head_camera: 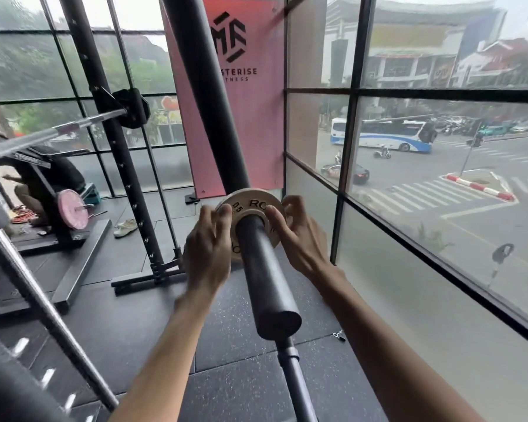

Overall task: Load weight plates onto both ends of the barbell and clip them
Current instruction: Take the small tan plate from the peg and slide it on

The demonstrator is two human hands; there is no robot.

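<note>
A small pale weight plate point(250, 200) marked 0.5 sits on the dark barbell sleeve point(264, 278), which points toward me and ends at a flat cap. My left hand point(209, 245) grips the plate's left rim, fingers curled over its edge. My right hand point(296, 229) holds the right rim, thumb on the plate's face near the sleeve. The plate stands far up the sleeve, close to a black slanted post point(208, 95). A small metal clip point(339, 335) lies on the floor to the right of the sleeve's end.
Glass window walls point(409, 193) stand close on the right. A black rack upright point(116, 141) stands left of center, holding another bar point(73, 126). A pink plate point(69, 208) on a low bar and a crouching person point(43, 178) are at far left. Rubber flooring point(226, 376) lies below.
</note>
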